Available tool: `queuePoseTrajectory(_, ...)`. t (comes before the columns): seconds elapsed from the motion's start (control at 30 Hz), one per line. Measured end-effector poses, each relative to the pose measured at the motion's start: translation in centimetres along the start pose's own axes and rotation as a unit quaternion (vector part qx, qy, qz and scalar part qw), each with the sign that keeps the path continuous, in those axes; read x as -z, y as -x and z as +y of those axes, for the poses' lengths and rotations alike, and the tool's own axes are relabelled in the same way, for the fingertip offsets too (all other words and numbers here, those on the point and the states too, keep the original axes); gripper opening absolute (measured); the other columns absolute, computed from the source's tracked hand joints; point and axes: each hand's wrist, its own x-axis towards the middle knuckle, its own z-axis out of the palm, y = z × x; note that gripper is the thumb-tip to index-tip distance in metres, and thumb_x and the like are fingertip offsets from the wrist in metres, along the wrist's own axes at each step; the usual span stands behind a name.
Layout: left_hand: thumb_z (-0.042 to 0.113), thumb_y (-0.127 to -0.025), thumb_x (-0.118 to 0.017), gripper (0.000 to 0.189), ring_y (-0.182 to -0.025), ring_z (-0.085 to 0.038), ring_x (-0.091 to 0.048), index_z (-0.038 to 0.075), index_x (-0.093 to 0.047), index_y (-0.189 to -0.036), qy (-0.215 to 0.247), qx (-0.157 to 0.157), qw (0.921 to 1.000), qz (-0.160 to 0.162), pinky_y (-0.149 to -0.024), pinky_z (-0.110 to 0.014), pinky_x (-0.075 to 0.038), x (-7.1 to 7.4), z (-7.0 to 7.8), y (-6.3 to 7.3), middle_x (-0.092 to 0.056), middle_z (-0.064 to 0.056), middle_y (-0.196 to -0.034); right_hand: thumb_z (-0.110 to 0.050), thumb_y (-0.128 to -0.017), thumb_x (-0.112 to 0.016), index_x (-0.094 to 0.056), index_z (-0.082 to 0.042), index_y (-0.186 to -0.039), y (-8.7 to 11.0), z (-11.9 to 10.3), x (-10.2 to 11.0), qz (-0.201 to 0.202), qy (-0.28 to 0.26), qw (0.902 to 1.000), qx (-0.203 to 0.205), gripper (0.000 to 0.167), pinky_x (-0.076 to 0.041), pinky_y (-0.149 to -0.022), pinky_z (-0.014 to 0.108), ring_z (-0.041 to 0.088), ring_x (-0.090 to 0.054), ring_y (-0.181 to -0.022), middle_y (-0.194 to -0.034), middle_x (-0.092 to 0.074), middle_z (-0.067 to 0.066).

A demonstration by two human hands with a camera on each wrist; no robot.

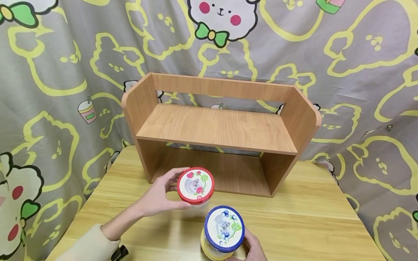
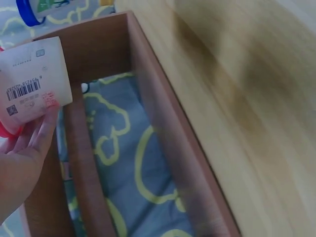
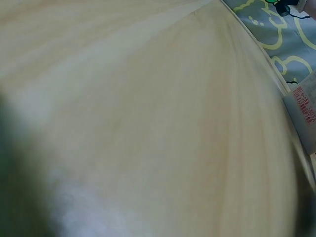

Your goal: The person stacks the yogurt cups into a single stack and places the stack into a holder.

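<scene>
Over the counter, in front of the shelf, our left hand clamps its fingers round the red-lidded jar; our right hand grips the blue-lidded jar, nearer us. Likely we hold their sides for steadiness.

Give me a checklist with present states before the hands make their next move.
1. Left hand gripping the red-lidded jar: ok, thumb and fingers on opposite sides.
2. Red-lidded jar's lid facing up: ok in the head view.
3. Right hand on the blue-lidded jar: ok, though the grip is partly hidden.
4. What the yellow rim below the blue lid belongs to: cannot tell.
5. Shelf unit standing upright on the table: ok.
</scene>
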Motion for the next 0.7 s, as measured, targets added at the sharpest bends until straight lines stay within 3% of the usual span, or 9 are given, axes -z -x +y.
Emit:
queuePoseTrajectory(0.33, 0.020, -0.076, -0.097, 0.091, -0.118, -0.010, -0.070, 0.020, -0.049, -0.153, -0.004, -0.032, 0.9994, -0.009, -0.098, -0.028, -0.063, 0.3, 1.8, -0.1, -0.065, -0.006, -0.142, -0.011, -0.080, -0.091, -0.060, -0.031, -0.144, 0.0, -0.2, 0.0, -0.008, -0.008, 0.9999, -0.006, 0.074, -0.037, -0.113, 0.015, 0.001, -0.058, -0.134, -0.143, -0.068, -0.010)
queuePoseTrajectory(0.7, 0.022, -0.075, -0.097, 0.092, -0.126, -0.012, -0.066, 0.030, -0.049, -0.153, 0.014, -0.031, 0.9989, -0.034, -0.102, -0.031, -0.062, -0.3, 4.4, -0.4, -0.064, 0.006, -0.144, -0.013, -0.080, -0.090, -0.059, -0.031, -0.145, 0.0, -0.2, 0.0, -0.013, -0.005, 0.9999, -0.006, 0.075, -0.039, -0.113, 0.015, 0.002, -0.058, -0.133, -0.143, -0.068, -0.009)
